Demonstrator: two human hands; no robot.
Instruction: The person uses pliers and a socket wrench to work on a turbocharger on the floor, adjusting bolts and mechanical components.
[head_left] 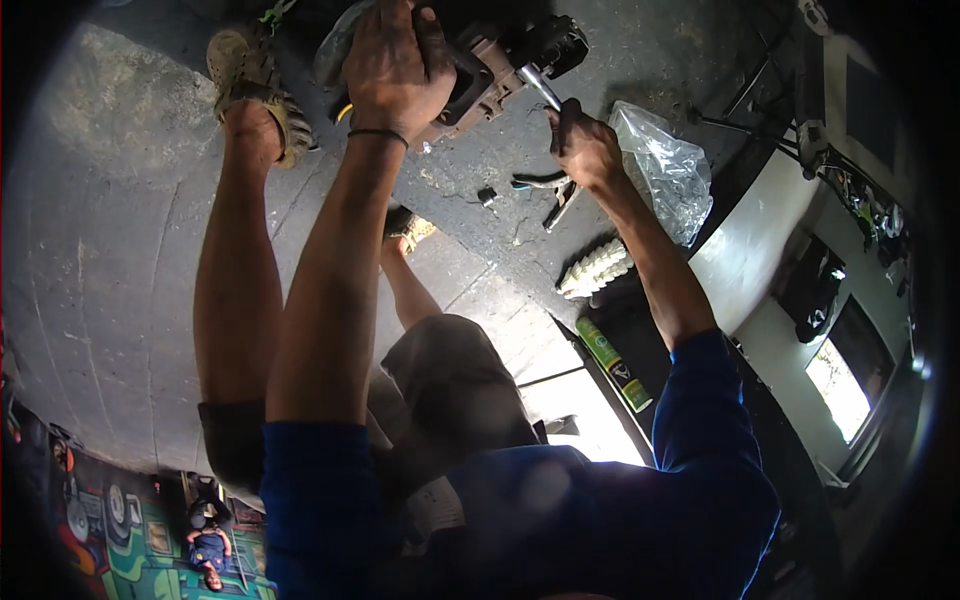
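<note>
A rusty metal assembly [488,80] with a dark end piece sits at the top centre. My left hand [393,80] grips its left part, fingertips partly out of frame. My right hand [583,150] is closed round a silver tool handle [540,85], whose head reaches the assembly. Just below lie pliers [540,182] and a small black piece [488,197] on the grey floor [140,290]. A crumpled clear plastic bag [665,170] rests beside my right forearm.
A white ribbed piece [595,270] and a green spray can [610,360] lie below the bag. My sandalled feet flank my left forearm. Dark metal rods [740,125] stand at right. A small figure in blue [208,550] appears by a painted green backdrop at bottom left.
</note>
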